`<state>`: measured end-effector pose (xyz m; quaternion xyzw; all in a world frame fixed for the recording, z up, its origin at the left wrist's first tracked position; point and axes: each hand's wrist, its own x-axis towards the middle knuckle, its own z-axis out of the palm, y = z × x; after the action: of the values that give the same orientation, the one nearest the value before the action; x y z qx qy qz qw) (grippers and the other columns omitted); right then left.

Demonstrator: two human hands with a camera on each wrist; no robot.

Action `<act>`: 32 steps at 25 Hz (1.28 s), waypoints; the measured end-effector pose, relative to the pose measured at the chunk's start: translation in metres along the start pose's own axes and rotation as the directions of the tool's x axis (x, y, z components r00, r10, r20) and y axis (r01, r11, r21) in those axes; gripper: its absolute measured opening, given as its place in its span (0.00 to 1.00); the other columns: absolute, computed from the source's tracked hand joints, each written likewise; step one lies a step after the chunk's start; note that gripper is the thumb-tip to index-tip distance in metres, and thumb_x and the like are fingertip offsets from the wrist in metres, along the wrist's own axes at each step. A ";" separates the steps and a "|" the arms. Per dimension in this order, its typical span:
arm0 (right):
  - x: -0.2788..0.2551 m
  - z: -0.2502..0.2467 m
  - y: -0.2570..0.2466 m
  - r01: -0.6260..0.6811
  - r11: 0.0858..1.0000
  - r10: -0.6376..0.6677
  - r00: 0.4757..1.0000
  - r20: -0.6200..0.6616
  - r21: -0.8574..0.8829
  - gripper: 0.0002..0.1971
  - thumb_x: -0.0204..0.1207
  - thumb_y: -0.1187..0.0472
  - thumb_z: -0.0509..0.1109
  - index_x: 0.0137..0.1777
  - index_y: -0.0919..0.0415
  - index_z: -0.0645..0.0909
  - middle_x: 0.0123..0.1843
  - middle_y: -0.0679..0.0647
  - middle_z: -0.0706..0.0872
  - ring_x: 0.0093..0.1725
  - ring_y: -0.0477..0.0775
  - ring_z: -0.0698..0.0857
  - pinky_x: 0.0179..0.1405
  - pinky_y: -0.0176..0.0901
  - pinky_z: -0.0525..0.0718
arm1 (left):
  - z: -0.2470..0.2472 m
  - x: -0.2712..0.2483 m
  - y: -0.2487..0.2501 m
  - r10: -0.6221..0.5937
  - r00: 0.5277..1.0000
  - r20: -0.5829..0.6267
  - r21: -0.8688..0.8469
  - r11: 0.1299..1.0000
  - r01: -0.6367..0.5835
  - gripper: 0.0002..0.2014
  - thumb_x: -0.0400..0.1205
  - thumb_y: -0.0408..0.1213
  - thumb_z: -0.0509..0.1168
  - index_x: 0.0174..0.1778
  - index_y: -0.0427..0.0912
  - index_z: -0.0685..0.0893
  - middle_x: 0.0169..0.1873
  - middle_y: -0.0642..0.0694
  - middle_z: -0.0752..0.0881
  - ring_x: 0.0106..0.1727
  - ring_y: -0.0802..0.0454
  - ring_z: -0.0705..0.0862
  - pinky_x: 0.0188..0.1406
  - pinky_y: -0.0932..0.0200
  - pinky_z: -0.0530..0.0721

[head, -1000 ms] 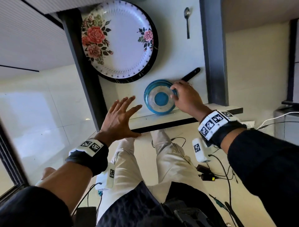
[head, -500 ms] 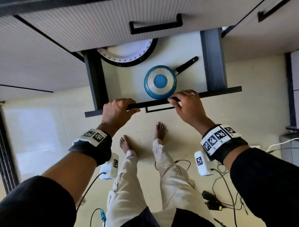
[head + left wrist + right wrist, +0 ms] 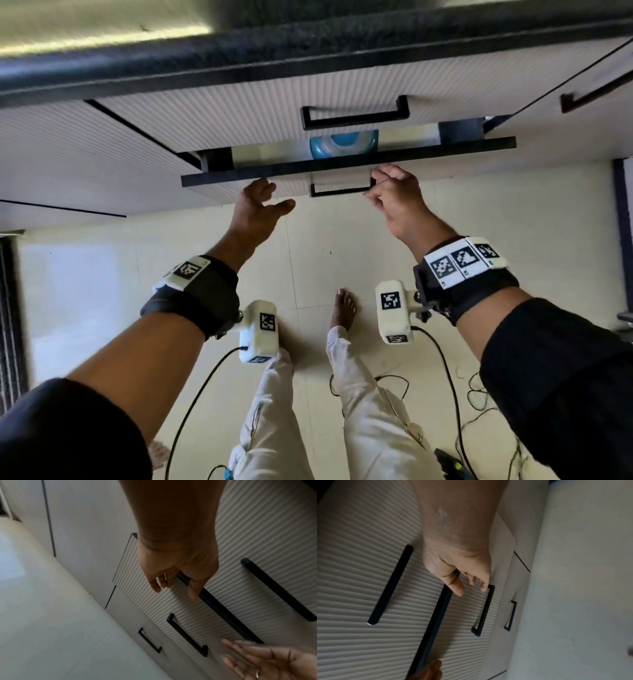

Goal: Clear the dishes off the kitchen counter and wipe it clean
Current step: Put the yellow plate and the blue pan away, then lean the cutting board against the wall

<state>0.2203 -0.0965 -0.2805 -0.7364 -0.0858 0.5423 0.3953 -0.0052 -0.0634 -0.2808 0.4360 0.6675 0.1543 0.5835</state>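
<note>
We had the drawer (image 3: 347,163) open only a sliver, with the blue pan (image 3: 343,145) peeking out at 12 o'clock, inside it, under the drawer above. Our left hand (image 3: 257,212) sat at the drawer's front edge, fingers loose and spread, gripping nothing. Our right hand (image 3: 394,195), at 3 o'clock from the left, hung just beside the handle (image 3: 340,192), fingers relaxed, nothing held. Cables (image 3: 455,404) trailed on the floor (image 3: 85,291) by our feet.
</note>
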 end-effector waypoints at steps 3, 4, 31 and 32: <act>0.015 0.007 -0.013 0.037 0.999 -0.038 0.999 0.031 0.026 0.36 0.68 0.85 0.60 0.78 0.69 0.68 0.76 0.60 0.76 0.72 0.53 0.76 0.37 0.31 0.82 | 0.005 0.019 0.020 0.005 0.999 0.040 -0.048 0.999 -0.003 0.39 0.78 0.26 0.73 0.83 0.32 0.61 0.80 0.40 0.70 0.81 0.51 0.67 0.65 0.71 0.66; 0.015 0.009 -0.015 0.035 0.998 -0.037 0.998 0.050 0.049 0.37 0.67 0.86 0.58 0.79 0.70 0.67 0.77 0.59 0.74 0.76 0.52 0.73 0.40 0.32 0.82 | 0.007 0.024 0.022 0.001 0.999 0.051 -0.076 0.997 0.003 0.39 0.78 0.25 0.72 0.83 0.32 0.60 0.81 0.40 0.68 0.82 0.51 0.65 0.66 0.69 0.65; -0.200 -0.031 -0.181 0.856 0.061 -0.898 0.272 0.347 -0.513 0.09 0.73 0.66 0.71 0.52 0.56 0.86 0.49 0.48 0.87 0.52 0.50 0.82 0.49 0.48 0.86 | -0.084 -0.178 0.208 0.897 0.422 0.130 0.729 0.203 -0.654 0.08 0.82 0.38 0.68 0.56 0.48 0.87 0.53 0.50 0.89 0.54 0.48 0.85 0.46 0.52 0.87; -0.206 -0.034 -0.195 0.860 0.044 -0.910 0.245 0.334 -0.509 0.09 0.73 0.66 0.71 0.51 0.56 0.86 0.48 0.48 0.87 0.52 0.50 0.83 0.48 0.49 0.86 | -0.084 -0.182 0.223 0.904 0.410 0.124 0.731 0.196 -0.654 0.08 0.82 0.39 0.68 0.56 0.48 0.87 0.53 0.51 0.88 0.55 0.49 0.85 0.46 0.53 0.86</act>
<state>0.2265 -0.0965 0.0050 -0.6263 -0.6709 0.0924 0.3861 -0.0034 -0.0493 0.0190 0.8622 0.4345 0.2456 0.0867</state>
